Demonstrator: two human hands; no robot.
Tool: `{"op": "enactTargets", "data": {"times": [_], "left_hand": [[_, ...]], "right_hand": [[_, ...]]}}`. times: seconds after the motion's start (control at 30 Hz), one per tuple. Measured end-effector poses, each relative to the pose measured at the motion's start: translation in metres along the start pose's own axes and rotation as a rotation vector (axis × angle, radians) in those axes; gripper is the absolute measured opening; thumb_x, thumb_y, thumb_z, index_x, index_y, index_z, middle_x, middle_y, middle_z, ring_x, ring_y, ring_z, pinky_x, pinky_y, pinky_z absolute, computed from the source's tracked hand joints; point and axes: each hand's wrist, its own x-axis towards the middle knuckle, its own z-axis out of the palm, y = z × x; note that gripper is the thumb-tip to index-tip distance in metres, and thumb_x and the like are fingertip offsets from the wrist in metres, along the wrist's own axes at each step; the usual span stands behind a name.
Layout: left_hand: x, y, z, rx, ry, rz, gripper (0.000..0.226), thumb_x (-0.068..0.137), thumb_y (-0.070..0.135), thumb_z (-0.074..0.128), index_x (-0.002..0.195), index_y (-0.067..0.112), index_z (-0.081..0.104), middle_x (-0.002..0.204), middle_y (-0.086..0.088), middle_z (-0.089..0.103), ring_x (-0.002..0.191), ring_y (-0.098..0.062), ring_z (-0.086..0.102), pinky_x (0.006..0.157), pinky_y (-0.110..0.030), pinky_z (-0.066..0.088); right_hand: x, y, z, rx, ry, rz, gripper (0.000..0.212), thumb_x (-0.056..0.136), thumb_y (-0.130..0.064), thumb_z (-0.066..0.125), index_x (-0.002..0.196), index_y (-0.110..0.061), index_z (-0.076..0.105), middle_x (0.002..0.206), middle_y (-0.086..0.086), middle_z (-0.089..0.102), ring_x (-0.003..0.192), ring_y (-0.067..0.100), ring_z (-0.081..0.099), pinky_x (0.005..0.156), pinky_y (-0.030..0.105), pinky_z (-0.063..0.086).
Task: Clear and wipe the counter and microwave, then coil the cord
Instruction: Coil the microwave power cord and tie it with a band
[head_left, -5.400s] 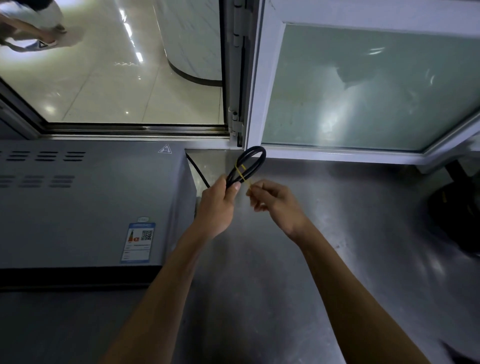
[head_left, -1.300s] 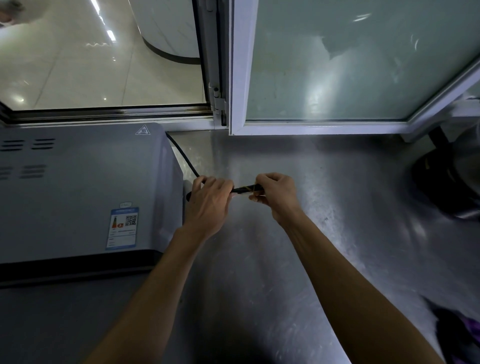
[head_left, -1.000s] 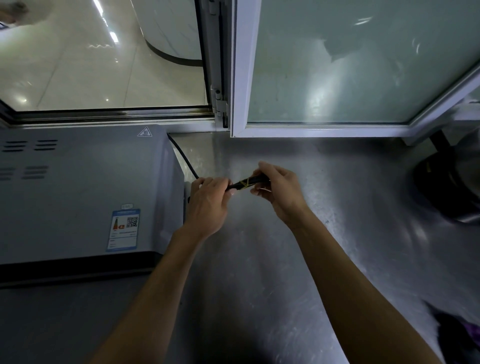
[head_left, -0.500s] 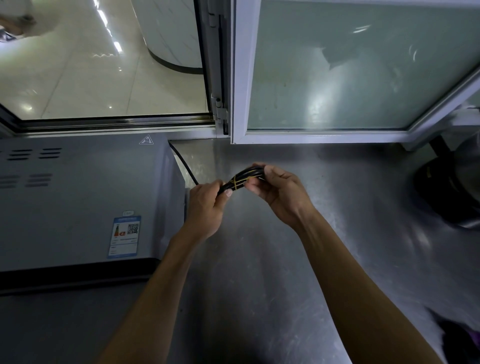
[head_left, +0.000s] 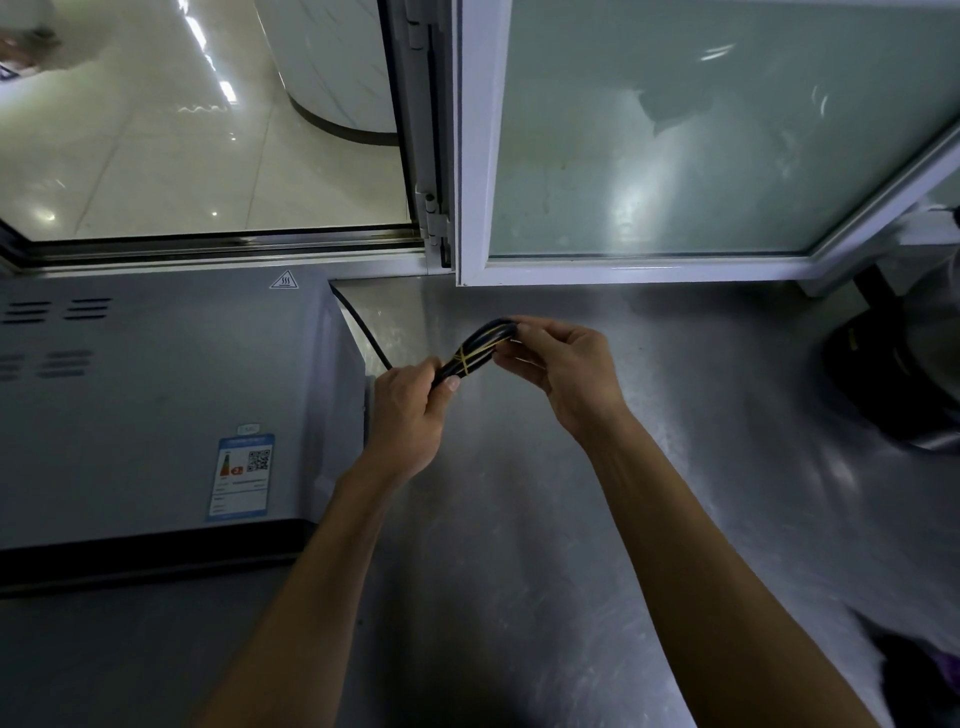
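Note:
A black power cord (head_left: 480, 345) is folded into a short bundle, with a yellow rubber band (head_left: 464, 358) wrapped around its middle. My left hand (head_left: 410, 415) grips the bundle's lower end, thumb on top. My right hand (head_left: 561, 369) pinches the bundle's upper looped end between thumb and fingers. Both hands are above the steel counter (head_left: 545, 519), just right of the grey microwave (head_left: 156, 395). One strand of the cord runs from the bundle back behind the microwave's rear corner.
A white-framed window (head_left: 675, 156) stands behind the counter, its left pane open onto a tiled floor. A dark round appliance (head_left: 893, 384) sits at the right edge. Something dark with a purple patch (head_left: 930, 670) lies at the lower right.
The bundle has been raised and tilted from lying level between my fists. My right hand shifted from gripping its side to pinching its looped end; the yellow band now shows around the middle.

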Motion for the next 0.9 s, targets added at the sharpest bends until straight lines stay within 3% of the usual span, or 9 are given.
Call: {"op": "enactTargets", "data": {"times": [0.23,0.47,0.7,0.9], "left_hand": [[-0.003,0.000,-0.002,0.078,-0.013,0.049,0.030,0.102,0.042,0.039,0.087,0.021,0.054,0.060,0.012,0.042,0.059,-0.017,0.044,0.062,-0.037,0.038],[-0.008,0.000,-0.001,0.227,-0.039,0.110,0.018,0.104,0.029,0.045,0.100,0.019,0.059,0.076,0.012,0.051,0.073,-0.010,0.044,0.087,-0.034,0.034],[-0.008,0.003,0.000,0.218,-0.054,0.101,0.021,0.103,0.030,0.042,0.105,0.017,0.059,0.083,0.012,0.053,0.080,-0.008,0.044,0.091,-0.030,0.028],[-0.006,0.007,-0.002,0.148,-0.012,0.075,0.018,0.103,0.030,0.043,0.089,0.022,0.052,0.068,0.014,0.043,0.065,-0.008,0.037,0.079,-0.032,0.028]], "right_hand": [[0.003,-0.006,-0.014,-0.371,0.029,0.044,0.015,0.093,-0.015,0.066,0.099,-0.002,0.073,0.095,0.013,0.073,0.083,0.025,0.072,0.070,0.036,0.063],[0.011,-0.019,-0.031,-0.649,-0.077,0.143,0.011,0.093,-0.017,0.066,0.090,-0.010,0.073,0.090,0.007,0.076,0.080,0.018,0.074,0.070,0.030,0.062],[0.021,-0.024,-0.034,-0.602,-0.159,0.239,0.019,0.096,-0.018,0.063,0.099,-0.002,0.073,0.095,0.010,0.075,0.080,0.019,0.070,0.079,0.037,0.062],[0.023,-0.014,-0.023,-0.401,-0.141,0.207,0.020,0.096,-0.014,0.062,0.098,0.003,0.072,0.087,0.008,0.072,0.070,0.016,0.061,0.080,0.036,0.059]]}}
